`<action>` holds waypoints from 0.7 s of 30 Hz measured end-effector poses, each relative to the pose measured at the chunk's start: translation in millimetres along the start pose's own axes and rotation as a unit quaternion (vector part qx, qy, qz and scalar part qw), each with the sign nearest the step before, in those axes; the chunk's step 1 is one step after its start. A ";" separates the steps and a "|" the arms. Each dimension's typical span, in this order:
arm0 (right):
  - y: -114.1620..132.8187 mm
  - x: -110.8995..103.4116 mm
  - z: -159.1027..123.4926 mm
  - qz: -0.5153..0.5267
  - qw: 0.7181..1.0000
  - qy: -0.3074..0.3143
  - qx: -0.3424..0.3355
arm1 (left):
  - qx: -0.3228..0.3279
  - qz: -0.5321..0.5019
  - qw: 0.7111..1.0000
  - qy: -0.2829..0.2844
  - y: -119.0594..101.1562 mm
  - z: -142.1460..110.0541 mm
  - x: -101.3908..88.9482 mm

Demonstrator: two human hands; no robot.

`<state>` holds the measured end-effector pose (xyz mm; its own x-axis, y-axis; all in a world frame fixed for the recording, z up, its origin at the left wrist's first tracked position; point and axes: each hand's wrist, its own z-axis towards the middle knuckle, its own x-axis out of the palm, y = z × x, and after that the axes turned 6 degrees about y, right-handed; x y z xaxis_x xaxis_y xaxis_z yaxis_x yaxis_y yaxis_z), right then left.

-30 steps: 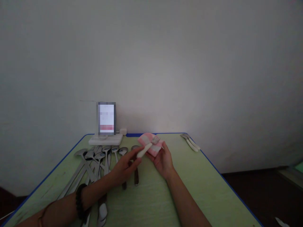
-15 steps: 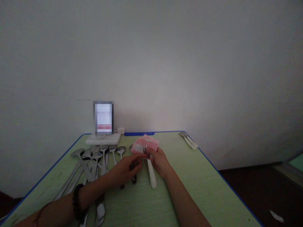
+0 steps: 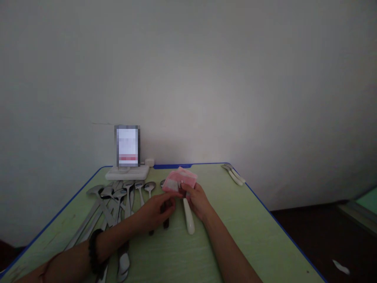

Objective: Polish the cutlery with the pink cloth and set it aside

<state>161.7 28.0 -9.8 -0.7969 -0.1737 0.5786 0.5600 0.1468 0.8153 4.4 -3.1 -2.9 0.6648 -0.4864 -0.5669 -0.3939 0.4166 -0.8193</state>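
My right hand (image 3: 198, 199) is closed around the neck of a fork with a white handle (image 3: 189, 217). Behind the tines, the same hand holds a pink and white cloth (image 3: 180, 180). The fork's handle points down toward me, and the fingers partly cover its head. From the left, my left hand (image 3: 157, 212) reaches across with its index finger stretched out to the fork's neck at the cloth's lower edge. Its thumb stands apart from that finger, while the other fingers are curled. Below the left hand, dark-handled spoons lie partly hidden.
Several metal spoons and other utensils (image 3: 119, 194) spread over the table's left side under my left forearm. White-handled cutlery (image 3: 234, 175) lies at the far right corner. A blurred screen (image 3: 128, 145) stands on a white base (image 3: 128, 173) at the back, against the wall.
Both hands keep nearly the same place. The fork's tines show a little less now, more covered by the right hand's fingers. The whole view has shifted very slightly.
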 end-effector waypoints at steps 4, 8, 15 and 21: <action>-0.2 -0.7 1.6 -0.004 1.000 -0.005 -0.003 | 0.004 0.022 1.000 -0.006 -2.2 -0.5 -1.4; 0.3 -1.1 2.4 -0.019 1.000 -0.008 -0.001 | 0.009 0.037 0.999 0.000 -1.6 0.1 -1.4; 5.4 -0.1 -1.2 -0.057 0.998 -0.024 0.013 | 0.005 0.031 0.999 -0.008 3.0 0.8 0.2; 3.1 3.5 -1.0 -0.080 0.996 -0.033 0.000 | 0.004 0.005 1.000 -0.006 3.3 -0.2 -0.1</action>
<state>160.9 26.9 -5.3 -0.8892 -0.1298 0.4388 0.4246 0.1230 0.8970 2.9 -1.8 -5.5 0.6680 -0.4732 -0.5743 -0.3955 0.4280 -0.8126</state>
